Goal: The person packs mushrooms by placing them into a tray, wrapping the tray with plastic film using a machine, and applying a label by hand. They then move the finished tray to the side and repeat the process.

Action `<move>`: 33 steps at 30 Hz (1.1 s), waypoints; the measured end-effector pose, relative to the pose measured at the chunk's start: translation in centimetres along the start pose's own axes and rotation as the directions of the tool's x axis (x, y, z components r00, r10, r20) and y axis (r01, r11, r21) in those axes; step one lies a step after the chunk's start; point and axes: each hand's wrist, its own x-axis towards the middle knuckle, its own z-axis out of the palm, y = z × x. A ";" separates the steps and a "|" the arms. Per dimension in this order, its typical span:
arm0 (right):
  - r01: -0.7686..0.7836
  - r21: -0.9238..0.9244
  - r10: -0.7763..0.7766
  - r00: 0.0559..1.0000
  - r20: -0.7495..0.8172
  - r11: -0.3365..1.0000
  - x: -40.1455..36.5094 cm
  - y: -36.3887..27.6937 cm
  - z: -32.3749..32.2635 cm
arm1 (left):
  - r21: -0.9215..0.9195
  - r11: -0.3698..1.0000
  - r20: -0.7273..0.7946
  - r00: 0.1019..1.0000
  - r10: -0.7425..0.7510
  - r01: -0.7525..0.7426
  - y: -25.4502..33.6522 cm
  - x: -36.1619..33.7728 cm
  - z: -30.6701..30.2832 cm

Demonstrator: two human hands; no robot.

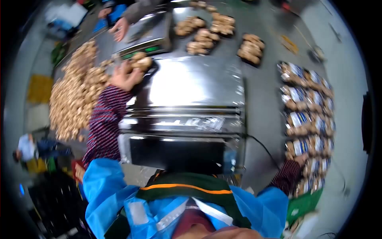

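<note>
My left hand (126,77) grips a dark tray of brown mushrooms (141,62) by its near left side, at the far left corner of the steel wrapping machine (187,81). Mushrooms fill the tray and partly hide my fingertips. Far to the right, my right hand (301,159) is closed at the near edge of a film-wrapped pack of mushrooms (299,147) in the rows of finished packs. Its fingers are small and partly hidden there.
A big heap of loose mushrooms (75,91) lies left. Beyond the machine stand a scale (149,34), another person's hand (120,28) and several unwrapped mushroom trays (251,48). A black cable (262,145) runs on the table. A green crate (304,205) stands lower right.
</note>
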 end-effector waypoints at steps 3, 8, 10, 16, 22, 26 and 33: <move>-0.330 -0.034 0.306 0.905 -0.295 0.943 -10.2 -9.3 -5.0 | -0.203 0.978 0.197 0.980 0.001 0.039 2.4 -0.8 -3.3; 0.060 0.498 -0.057 0.998 -0.020 0.865 -13.0 -10.3 -4.2 | -0.233 0.929 -0.003 0.955 0.295 -0.288 2.9 -3.0 -1.1; 0.431 0.565 -0.458 0.883 -0.104 0.704 -19.1 -15.9 -4.8 | -0.253 0.895 -0.004 0.926 0.378 -0.366 5.7 -4.3 -2.3; 0.777 0.608 -0.986 0.143 0.082 0.163 -43.6 -35.7 -9.7 | -0.370 0.774 0.119 0.800 0.588 -0.514 10.8 -6.1 -3.7; 0.875 0.472 -0.989 0.046 0.140 0.108 -49.9 -38.1 -6.7 | -0.377 0.795 -0.036 0.866 0.499 -0.474 5.6 -9.9 -7.1; 0.953 0.242 -0.938 0.094 0.332 0.181 -47.8 -35.0 -4.4 | -0.236 0.935 -0.107 0.963 0.247 -0.266 -1.5 -14.2 -5.5; 0.952 0.280 -0.974 0.059 0.218 0.121 -48.7 -33.6 -8.9 | -0.257 0.962 -0.083 0.993 0.078 -0.097 -4.1 -17.7 -5.5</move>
